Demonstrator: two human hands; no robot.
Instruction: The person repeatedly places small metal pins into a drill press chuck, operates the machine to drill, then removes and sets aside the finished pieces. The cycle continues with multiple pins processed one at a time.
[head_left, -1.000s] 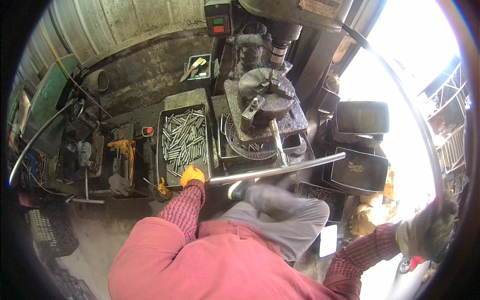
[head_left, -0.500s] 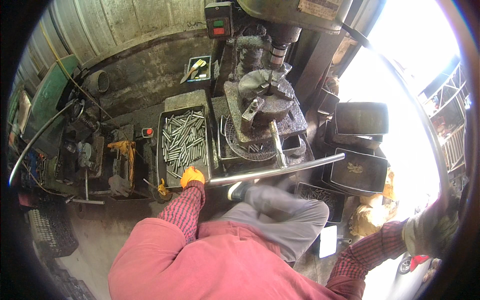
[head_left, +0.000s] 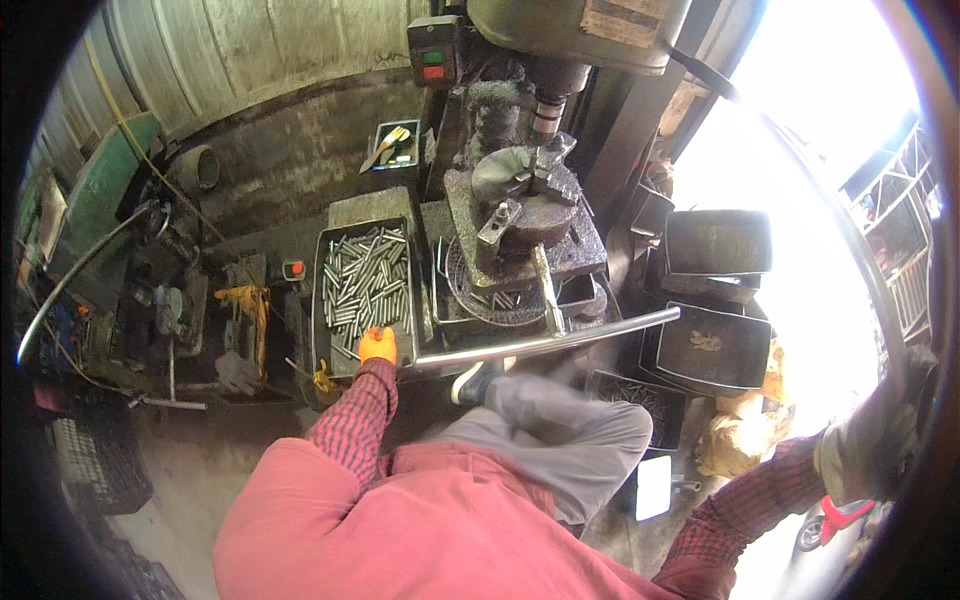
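Note:
My left hand (head_left: 378, 345), in an orange glove, is at the near end of a metal tray (head_left: 414, 300). Its fingers look closed, and whatever they may hold is hidden. Short metal rods (head_left: 368, 275) lie heaped in the tray just beyond it. At the far right edge my right hand (head_left: 868, 455), in a greyish glove, is closed around the lower end of a long curved lever (head_left: 855, 215) that runs up to the drill press (head_left: 575, 25). Under the press's chuck (head_left: 547, 115) stands a round jawed vise (head_left: 525, 190) on the table.
A long shiny bar (head_left: 560, 340) crosses in front of the tray and press. Dark bins (head_left: 718, 240) are stacked on the right. A brush (head_left: 385, 147) rests across a small box at the back. A switch box (head_left: 433, 50) hangs above. Another machine (head_left: 175, 310) stands left.
My left hand has shifted slightly left and away from me at the tray's near end. The whole view has moved a little. My right hand stays at the lever.

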